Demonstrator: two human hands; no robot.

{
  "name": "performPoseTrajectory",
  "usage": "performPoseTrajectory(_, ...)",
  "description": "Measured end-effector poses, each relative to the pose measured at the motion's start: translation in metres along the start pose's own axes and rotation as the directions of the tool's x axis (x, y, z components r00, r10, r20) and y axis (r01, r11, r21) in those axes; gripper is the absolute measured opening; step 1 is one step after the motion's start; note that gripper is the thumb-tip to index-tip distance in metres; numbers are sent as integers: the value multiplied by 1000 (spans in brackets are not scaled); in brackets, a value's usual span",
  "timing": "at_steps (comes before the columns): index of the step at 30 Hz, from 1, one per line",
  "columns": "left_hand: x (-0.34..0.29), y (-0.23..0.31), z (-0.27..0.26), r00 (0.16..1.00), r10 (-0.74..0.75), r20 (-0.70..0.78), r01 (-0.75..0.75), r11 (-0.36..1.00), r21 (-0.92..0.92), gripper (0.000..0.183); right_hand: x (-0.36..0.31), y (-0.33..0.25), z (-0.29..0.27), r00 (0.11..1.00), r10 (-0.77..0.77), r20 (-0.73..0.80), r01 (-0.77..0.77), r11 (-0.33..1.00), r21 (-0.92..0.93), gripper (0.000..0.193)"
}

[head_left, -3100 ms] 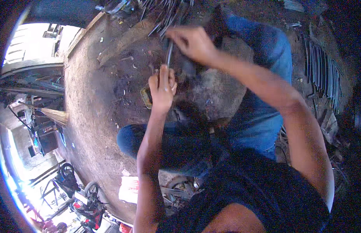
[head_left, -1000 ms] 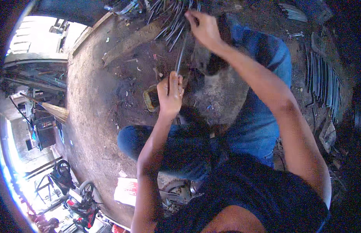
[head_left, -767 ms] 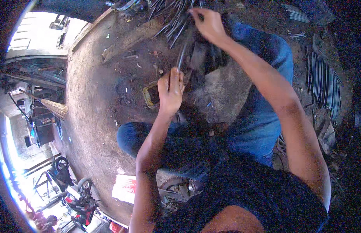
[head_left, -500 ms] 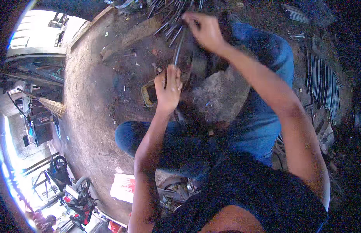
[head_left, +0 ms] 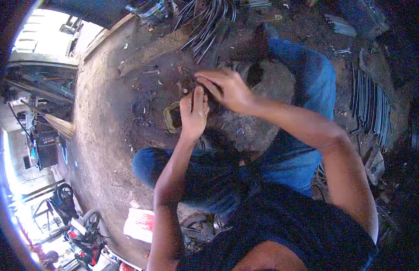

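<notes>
My left hand [head_left: 193,113] is held low over the dirt floor, fingers together and pointing away from me, closed on the lower end of a thin metal rod. My right hand [head_left: 227,88] is curled just beyond it, nearly touching its fingertips, and grips the same rod; both hands hide most of the rod. A small yellowish rectangular metal frame [head_left: 169,118] lies on the ground just left of my left hand. My knees in blue jeans [head_left: 304,90] flank the spot.
A bundle of long thin metal rods [head_left: 209,22] lies ahead, next to a wooden plank [head_left: 150,52]. More rods [head_left: 372,108] are stacked at the right. A broom [head_left: 56,124] and machines stand at the left; a white and red bag [head_left: 139,223] lies behind my left knee.
My right hand, raised high with the rod's upper end, has swung down and toward my left hand. The left hand has stayed in about the same place.
</notes>
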State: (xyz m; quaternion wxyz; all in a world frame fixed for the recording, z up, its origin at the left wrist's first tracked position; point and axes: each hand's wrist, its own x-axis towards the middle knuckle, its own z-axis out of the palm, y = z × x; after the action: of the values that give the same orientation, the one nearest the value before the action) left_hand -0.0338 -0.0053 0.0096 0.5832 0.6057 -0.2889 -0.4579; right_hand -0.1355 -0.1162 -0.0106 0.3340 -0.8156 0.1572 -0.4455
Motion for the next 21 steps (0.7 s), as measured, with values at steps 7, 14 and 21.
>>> performPoseTrajectory(7,3,1,0,975,214,-60,-196,956,220,32,0,5,7,993,113,-46,-112,994,17,21)
performPoseTrajectory(14,12,-20,9,1000,-22,21,25,988,-150,19,36,45,-21,899,355,-256,-381,923,-56,23)
performPoseTrajectory(21,3,0,21,996,46,75,-54,994,95,36,10,19,-8,907,396,-145,-365,909,200,25)
